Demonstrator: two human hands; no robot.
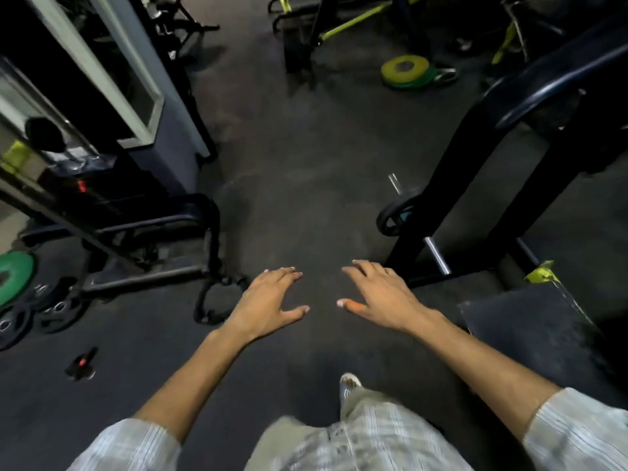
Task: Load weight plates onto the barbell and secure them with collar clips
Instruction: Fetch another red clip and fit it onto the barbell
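Barbell [436, 258] lies low on the floor [299, 185] at right, its chrome shaft running under a dark machine frame [452, 198]. One black plate [394, 215] sits on it, with the bare sleeve end [394, 182] poking out past the plate. A small black-and-red clip [81, 363] lies on the floor near the lower-left edge; I cannot tell its exact type. Just beyond it, at the left edge, a cluster of black plates [20, 321] lies flat, with a green plate [13, 275] beside them. A yellow-over-green plate stack [406, 74] rests far off at upper right.

I see my left hand [268, 300] and right hand [377, 297] held out palm-down over bare floor at centre, near each other but apart. Fingers of both are spread wide and hold nothing. The right hand is nearer the barbell, not touching it. Striped sleeves [577, 433] and one foot [350, 384] show at the bottom edge.
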